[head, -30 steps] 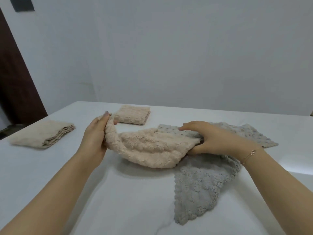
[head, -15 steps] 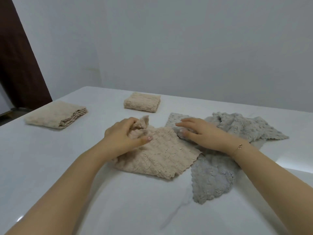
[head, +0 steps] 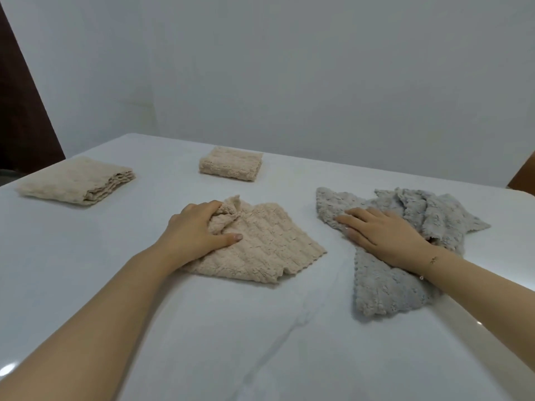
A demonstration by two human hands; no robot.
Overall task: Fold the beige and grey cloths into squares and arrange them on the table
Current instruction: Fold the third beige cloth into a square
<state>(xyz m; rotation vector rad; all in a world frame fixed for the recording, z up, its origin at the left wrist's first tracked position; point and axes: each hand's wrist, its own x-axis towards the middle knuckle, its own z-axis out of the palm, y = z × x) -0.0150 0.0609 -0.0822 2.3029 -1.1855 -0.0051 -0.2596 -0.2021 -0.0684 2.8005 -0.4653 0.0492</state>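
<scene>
While both hands lie on cloth at the near middle of the counter [head: 86, 285], the left hand [head: 197, 231] has its grip bunched on the far corner of the half-folded beige cloth [head: 260, 250], and the right hand [head: 382, 231] presses flat-fingered on the rumpled grey cloth [head: 385, 287] beside it. Folding the beige cloth seems the step in hand; next, that corner likely needs squaring before it joins the folded beige square [head: 230, 167] and the beige stack [head: 76, 180] farther back.

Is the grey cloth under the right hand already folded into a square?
No. The grey cloth lies crumpled and irregular, with the right hand resting flat on it.
</scene>
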